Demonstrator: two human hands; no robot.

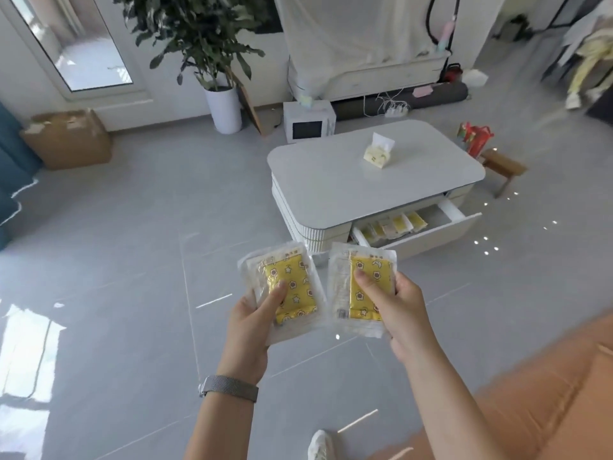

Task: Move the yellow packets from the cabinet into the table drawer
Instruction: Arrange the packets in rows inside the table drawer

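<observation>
1. The left hand's point(252, 322) fingers lie hidden beneath its yellow packet point(288, 290); only the thumb shows.
2. The right hand's point(396, 307) fingers are likewise hidden under the second packet point(361, 287).
3. The print on both packets is too small to read.
4. The table point(374, 174) top covers the rear of the open drawer point(431, 232); the packets in the drawer point(394, 225) are too blurred to count.

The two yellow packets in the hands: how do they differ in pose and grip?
The left packet tilts slightly anticlockwise; the right packet stands straighter. The left hand holds its packet from the lower left, the right hand from the right edge. Both are yellow, star-patterned and in clear wrappers, each pinned by a thumb.
</observation>
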